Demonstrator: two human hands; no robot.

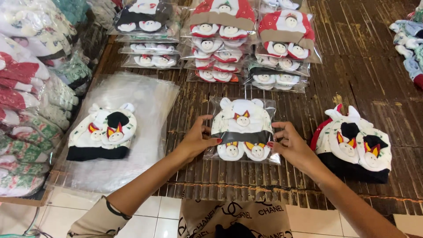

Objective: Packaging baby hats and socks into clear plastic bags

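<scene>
We note a dark slatted bamboo mat laid over a white tiled floor, evenly lit, with no harsh shadows.

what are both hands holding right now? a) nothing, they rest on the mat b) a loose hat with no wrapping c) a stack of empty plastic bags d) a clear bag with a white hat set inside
d: the left hand and right hand grip opposite edges of a clear bag with a white hat set inside, lying on the dark slatted mat; the empty plastic bags lie untouched to the left.
</scene>
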